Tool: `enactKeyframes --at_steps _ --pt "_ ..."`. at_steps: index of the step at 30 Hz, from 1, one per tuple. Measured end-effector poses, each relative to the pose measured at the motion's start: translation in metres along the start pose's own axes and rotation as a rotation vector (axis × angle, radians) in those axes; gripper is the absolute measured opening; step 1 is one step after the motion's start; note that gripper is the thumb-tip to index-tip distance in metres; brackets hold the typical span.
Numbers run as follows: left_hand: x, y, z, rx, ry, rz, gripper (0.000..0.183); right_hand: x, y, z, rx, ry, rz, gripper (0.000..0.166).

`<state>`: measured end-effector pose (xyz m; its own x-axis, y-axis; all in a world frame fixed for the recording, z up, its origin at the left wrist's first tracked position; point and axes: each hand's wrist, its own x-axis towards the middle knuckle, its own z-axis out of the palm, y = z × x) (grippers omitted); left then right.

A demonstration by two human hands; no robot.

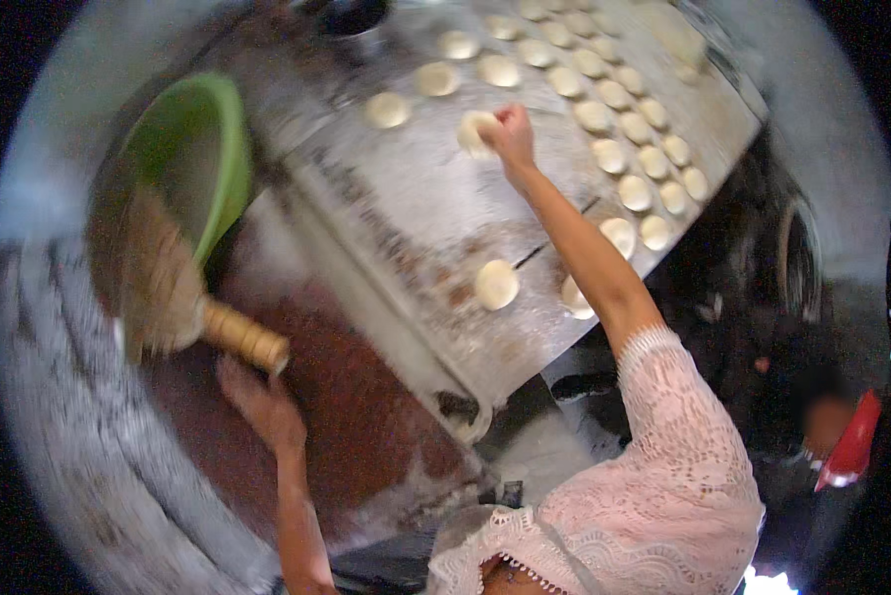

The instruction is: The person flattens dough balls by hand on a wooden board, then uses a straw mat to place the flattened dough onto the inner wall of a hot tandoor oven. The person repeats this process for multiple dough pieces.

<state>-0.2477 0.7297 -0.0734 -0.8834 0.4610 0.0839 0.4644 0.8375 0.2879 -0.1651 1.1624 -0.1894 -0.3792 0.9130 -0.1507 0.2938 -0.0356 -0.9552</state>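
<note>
My right hand [511, 141] reaches out over a floured work table [415, 186]. Its fingers grip the edge of a flat round dough piece [475, 135]. My left hand [267, 407] is low on the left, blurred, with nothing visible in it. It is just below the ringed handle [246, 336] of a broom-like tool with a pale, fanned head [159, 275]; whether hand and handle touch is unclear. One dough round [496, 284] lies alone nearer me, and another [580, 297] is partly hidden by my right forearm.
Many dough rounds [612, 95] stand in rows along the table's right side. A green plastic basin [229, 149] is at the left above a reddish-brown surface [356, 401]. A dark round vessel [352, 16] sits at the top. Another person [824, 424] is at the lower right.
</note>
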Motion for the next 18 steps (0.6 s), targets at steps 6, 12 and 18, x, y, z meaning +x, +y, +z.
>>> enactKeyframes --at_steps 6,12,18 --pt "-0.012 -0.017 -0.005 -0.177 0.240 0.108 0.057 -0.212 -0.160 0.036 0.741 -0.697 -0.072 0.038" --pt "-0.021 -0.091 -0.041 -0.242 0.254 0.160 0.054 -0.325 -0.211 0.103 0.031 -0.571 -1.141 0.034" --pt "-0.022 -0.173 -0.060 -0.069 0.165 0.184 0.047 -0.329 -0.183 0.165 -0.411 -0.190 -1.143 0.027"
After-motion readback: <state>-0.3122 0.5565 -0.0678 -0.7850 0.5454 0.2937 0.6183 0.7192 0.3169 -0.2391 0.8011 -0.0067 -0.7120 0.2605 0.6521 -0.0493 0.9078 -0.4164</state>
